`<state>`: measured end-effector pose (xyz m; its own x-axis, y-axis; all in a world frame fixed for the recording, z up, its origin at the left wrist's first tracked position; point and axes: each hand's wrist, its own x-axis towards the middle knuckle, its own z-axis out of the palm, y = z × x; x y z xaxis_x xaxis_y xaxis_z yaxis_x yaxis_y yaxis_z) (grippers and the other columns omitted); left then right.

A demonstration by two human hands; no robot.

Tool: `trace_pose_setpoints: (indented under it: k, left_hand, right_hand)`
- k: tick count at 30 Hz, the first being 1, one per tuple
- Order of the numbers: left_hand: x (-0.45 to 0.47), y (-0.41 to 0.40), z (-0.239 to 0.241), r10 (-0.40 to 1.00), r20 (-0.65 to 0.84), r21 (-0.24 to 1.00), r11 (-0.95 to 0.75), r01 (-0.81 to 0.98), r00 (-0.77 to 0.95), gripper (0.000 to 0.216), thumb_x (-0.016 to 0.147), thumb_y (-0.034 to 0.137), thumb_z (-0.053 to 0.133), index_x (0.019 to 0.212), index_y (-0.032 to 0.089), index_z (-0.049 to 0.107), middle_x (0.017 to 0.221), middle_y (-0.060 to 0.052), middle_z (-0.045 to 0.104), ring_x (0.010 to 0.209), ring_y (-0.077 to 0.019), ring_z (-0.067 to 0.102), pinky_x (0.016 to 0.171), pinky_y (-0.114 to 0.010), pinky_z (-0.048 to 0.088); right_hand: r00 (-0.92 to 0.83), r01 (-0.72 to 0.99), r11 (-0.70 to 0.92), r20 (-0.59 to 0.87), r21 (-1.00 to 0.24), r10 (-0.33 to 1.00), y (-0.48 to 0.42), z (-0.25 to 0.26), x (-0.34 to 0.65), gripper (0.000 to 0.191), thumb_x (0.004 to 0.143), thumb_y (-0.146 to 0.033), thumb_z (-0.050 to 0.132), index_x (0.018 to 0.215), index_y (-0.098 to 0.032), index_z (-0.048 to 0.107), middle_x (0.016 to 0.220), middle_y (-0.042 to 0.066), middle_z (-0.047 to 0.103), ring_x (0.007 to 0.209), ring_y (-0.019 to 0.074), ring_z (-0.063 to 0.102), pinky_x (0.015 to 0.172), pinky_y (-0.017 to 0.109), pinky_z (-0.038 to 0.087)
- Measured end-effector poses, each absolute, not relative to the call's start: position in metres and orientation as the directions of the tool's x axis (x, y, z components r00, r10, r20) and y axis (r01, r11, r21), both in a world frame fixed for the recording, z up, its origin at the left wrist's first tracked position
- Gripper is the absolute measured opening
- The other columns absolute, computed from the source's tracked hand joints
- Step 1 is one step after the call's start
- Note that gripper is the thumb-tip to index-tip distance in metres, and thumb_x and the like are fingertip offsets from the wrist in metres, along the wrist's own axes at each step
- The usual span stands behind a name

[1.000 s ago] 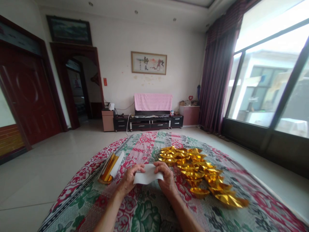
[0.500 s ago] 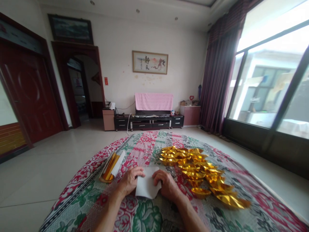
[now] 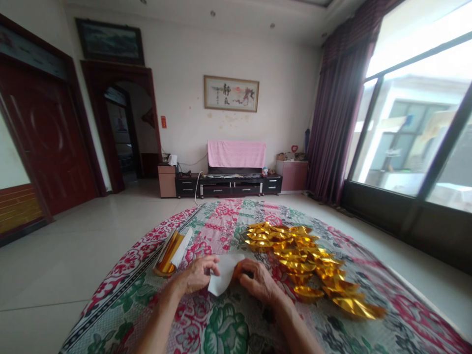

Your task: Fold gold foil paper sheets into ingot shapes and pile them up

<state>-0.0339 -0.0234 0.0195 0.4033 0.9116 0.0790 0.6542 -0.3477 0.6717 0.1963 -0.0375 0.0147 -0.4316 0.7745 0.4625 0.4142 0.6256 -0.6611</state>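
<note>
Between my hands is a sheet of gold foil paper [image 3: 222,281], its white back facing up. My left hand [image 3: 199,274] is closed at the left edge, with thumb and curled fingers on the paper. My right hand [image 3: 258,281] grips the right side, which bends upward and shows a strip of gold beneath the fingers. To the right of my right hand lie several folded gold paper ingots [image 3: 309,293], heaped in rows. A stack of curled gold paper sheets [image 3: 173,253] rests beyond my left hand, gold and white sides both showing.
A flowered cloth [image 3: 226,329] in red, green and grey covers the round table. Farther off, a low black cabinet [image 3: 241,189] stands against the wall, with a pink cloth [image 3: 236,154] draped over what stands on it. A large window [image 3: 401,132] is on the right.
My right hand has curled the sheet's right side up and inward, so gold now shows there. The left hand's fingers have shifted slightly at the left edge. The view has moved a little.
</note>
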Motion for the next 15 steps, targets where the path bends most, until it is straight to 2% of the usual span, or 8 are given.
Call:
trace_pose_setpoints:
  k: [3,5,7,8,10,12,15]
  left_hand:
    - [-0.036,-0.025,0.025,0.896,0.043,0.709,-0.339,0.619,0.442,0.027,0.062,0.039,0.065,0.082,0.021,0.069,0.128,-0.003,0.051,0.116,-0.0209,0.046,0.1,-0.029,0.033]
    - [-0.035,-0.026,0.028,0.895,0.027,0.763,-0.306,0.569,0.446,0.035,0.067,0.044,0.06,0.094,0.022,0.067,0.125,-0.003,0.054,0.113,-0.0205,0.05,0.096,-0.029,0.037]
    - [-0.033,-0.026,0.03,0.901,0.031,0.832,-0.263,0.489,0.432,0.038,0.074,0.045,0.053,0.103,0.023,0.064,0.114,-0.004,0.061,0.104,-0.0193,0.055,0.088,-0.027,0.041]
    - [-0.032,-0.026,0.03,0.911,0.039,0.851,-0.246,0.465,0.41,0.037,0.075,0.045,0.051,0.101,0.022,0.064,0.105,-0.004,0.065,0.097,-0.0192,0.058,0.083,-0.026,0.043]
    - [-0.03,-0.025,0.027,0.943,0.061,0.85,-0.22,0.478,0.326,0.03,0.075,0.045,0.051,0.083,0.02,0.067,0.083,-0.003,0.068,0.082,-0.0193,0.061,0.07,-0.024,0.044]
    - [-0.028,-0.021,0.022,0.967,0.09,0.825,-0.206,0.527,0.237,0.03,0.074,0.044,0.052,0.065,0.019,0.064,0.066,-0.001,0.064,0.068,-0.0177,0.058,0.06,-0.022,0.04]
    - [-0.024,-0.014,0.013,0.98,0.139,0.788,-0.197,0.584,0.144,0.033,0.073,0.043,0.053,0.052,0.017,0.057,0.054,0.001,0.054,0.056,-0.0134,0.05,0.052,-0.021,0.031]
  right_hand:
    - [-0.358,0.484,0.61,0.494,-0.627,0.792,-0.038,0.017,0.195,0.016,0.074,-0.014,0.045,0.063,-0.016,0.057,0.067,0.0,0.056,0.065,0.0113,0.052,0.062,0.02,0.038]
    - [-0.28,0.559,0.578,0.521,-0.595,0.807,-0.037,0.016,0.192,0.021,0.078,-0.02,0.046,0.057,-0.017,0.051,0.062,-0.001,0.051,0.06,0.0106,0.048,0.057,0.02,0.035]
    - [-0.227,0.612,0.546,0.534,-0.572,0.814,-0.036,0.015,0.189,0.026,0.081,-0.025,0.044,0.056,-0.017,0.047,0.059,-0.002,0.048,0.056,0.0101,0.046,0.054,0.02,0.033]
    - [-0.213,0.627,0.536,0.537,-0.566,0.816,-0.036,0.013,0.188,0.026,0.082,-0.026,0.043,0.058,-0.018,0.047,0.058,-0.002,0.048,0.055,0.0102,0.046,0.053,0.02,0.033]
    - [-0.186,0.649,0.515,0.54,-0.559,0.821,-0.035,0.011,0.185,0.024,0.083,-0.027,0.042,0.061,-0.019,0.049,0.056,-0.002,0.049,0.054,0.0107,0.047,0.052,0.02,0.033]
    - [-0.154,0.662,0.488,0.534,-0.568,0.831,-0.033,0.008,0.183,0.018,0.082,-0.026,0.042,0.07,-0.019,0.054,0.057,-0.002,0.054,0.054,0.0118,0.051,0.052,0.021,0.034]
    - [-0.098,0.677,0.429,0.504,-0.599,0.858,-0.031,0.003,0.181,0.021,0.08,-0.025,0.043,0.094,-0.017,0.056,0.062,-0.001,0.06,0.056,0.0139,0.057,0.054,0.021,0.038]
